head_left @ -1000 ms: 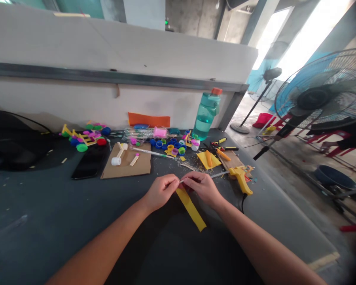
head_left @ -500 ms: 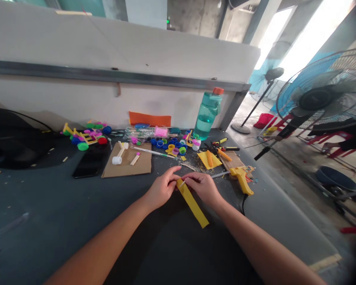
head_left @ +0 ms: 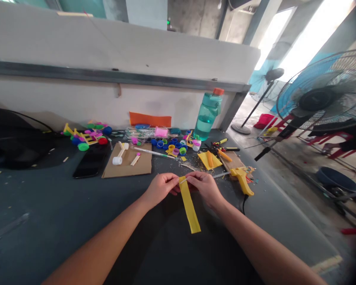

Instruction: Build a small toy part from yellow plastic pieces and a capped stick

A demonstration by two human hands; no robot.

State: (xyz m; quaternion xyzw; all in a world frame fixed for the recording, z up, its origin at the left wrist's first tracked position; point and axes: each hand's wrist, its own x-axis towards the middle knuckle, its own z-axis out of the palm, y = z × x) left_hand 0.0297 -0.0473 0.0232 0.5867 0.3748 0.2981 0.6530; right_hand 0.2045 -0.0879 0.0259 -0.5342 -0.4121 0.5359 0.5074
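We find open tabletop (head_left: 91, 202) to the near left of the left hand (head_left: 160, 190). On the far side, bottle caps (head_left: 160, 145) and a tall bottle (head_left: 206, 116) block passage; to the right, a yellow glue gun (head_left: 241, 180) and its cord (head_left: 243, 204) do.

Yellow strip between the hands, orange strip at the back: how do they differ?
Colour: the yellow strip is bright yellow, the orange strip deep orange.
Direction: the yellow strip runs toward the camera; the orange strip runs sideways along the partition.
Contact: the left hand pinches the yellow strip's far end, while no hand touches the orange strip.
Both are flat and longer than wide.
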